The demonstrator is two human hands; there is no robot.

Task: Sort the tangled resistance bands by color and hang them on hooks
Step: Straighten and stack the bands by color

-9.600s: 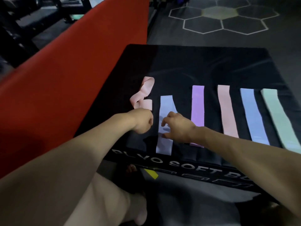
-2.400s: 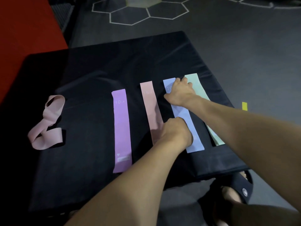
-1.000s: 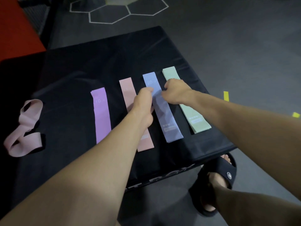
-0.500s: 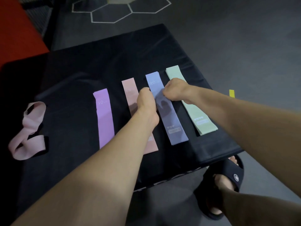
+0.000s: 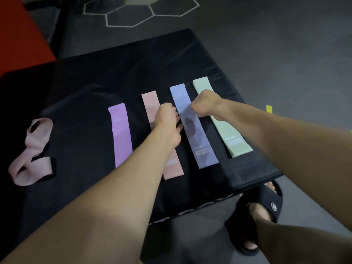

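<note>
Four flat bands lie side by side on a black soft box (image 5: 91, 88): a purple band (image 5: 121, 134), a pink band (image 5: 150, 102), a blue band (image 5: 202, 147) and a green band (image 5: 230, 136). A twisted pale pink band (image 5: 32, 151) lies apart at the left. My left hand (image 5: 167, 121) rests over the pink band, its curled fingers pinching the blue band's left edge. My right hand (image 5: 204, 105) is curled at the blue band's right edge and pinches it, covering part of the green band.
The box's front edge runs close to my foot in a black slide sandal (image 5: 255, 212) on the dark gym floor. A red mat (image 5: 17, 33) lies at the far left. White hexagon markings (image 5: 133, 12) and a yellow tape piece (image 5: 269, 109) mark the floor.
My left hand moved up from the blue band's lower end to its middle, opposite the right hand. Over the last half second both hands have stayed on the blue band.
</note>
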